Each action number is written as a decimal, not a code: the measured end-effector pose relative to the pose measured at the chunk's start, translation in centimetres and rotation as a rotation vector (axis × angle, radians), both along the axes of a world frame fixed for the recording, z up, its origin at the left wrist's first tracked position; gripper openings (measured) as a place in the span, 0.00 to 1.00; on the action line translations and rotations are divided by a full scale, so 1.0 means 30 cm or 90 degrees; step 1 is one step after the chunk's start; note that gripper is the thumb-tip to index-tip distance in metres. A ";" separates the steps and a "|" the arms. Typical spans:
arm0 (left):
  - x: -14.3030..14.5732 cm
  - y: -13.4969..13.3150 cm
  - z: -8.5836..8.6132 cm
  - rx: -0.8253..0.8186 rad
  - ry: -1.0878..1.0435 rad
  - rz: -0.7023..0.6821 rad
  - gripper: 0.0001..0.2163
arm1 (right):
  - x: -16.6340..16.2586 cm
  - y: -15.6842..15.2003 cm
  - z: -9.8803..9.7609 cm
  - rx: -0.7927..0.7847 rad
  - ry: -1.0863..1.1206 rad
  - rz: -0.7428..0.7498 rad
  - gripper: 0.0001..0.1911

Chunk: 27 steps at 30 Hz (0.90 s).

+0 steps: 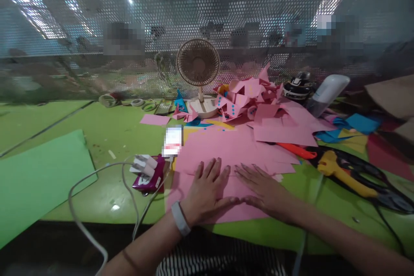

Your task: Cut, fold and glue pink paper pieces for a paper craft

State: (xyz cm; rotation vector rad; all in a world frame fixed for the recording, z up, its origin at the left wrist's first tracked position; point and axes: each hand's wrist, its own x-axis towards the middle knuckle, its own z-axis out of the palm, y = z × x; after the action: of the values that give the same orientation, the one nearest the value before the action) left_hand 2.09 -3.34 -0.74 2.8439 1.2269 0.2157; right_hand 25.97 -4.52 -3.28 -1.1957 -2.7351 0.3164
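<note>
Several sheets of pink paper [223,144] lie flat and overlapping on the green table in front of me. My left hand [208,187] rests palm down on them, its fingers stretched and spread. Beside it my right hand [263,192] lies palm down on the same paper, fingers straight and pointing toward the upper left. The two thumbs meet or nearly meet at the middle. Neither hand grips anything. A grey-white band circles my left wrist. What lies under the palms is hidden.
A small fan [198,62] stands at the back beside a heap of pink paper scraps [249,95]. Left are a lit phone [172,141], a white plug [144,165] with cables and green sheets [48,177]. Right lie orange-handled scissors [297,150] and a yellow-handled tool [349,177].
</note>
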 end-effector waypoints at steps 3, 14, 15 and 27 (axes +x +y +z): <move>-0.021 0.004 0.006 -0.005 0.004 -0.007 0.36 | 0.016 0.002 0.009 -0.028 -0.006 -0.002 0.36; -0.128 0.004 0.017 -0.006 0.018 -0.004 0.35 | 0.151 -0.047 0.022 -0.058 -0.058 -0.085 0.36; -0.133 0.004 0.015 -0.004 0.019 -0.004 0.36 | 0.163 -0.053 0.019 -0.054 -0.062 -0.100 0.37; -0.132 -0.001 0.012 0.018 0.017 -0.009 0.36 | 0.078 0.015 0.211 0.028 0.013 -0.185 0.32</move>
State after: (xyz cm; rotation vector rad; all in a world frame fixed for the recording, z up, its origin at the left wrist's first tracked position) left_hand -1.88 -3.38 -0.39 2.8877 1.2178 0.1957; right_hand 28.32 -4.07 3.04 -1.5406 -2.4893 0.2317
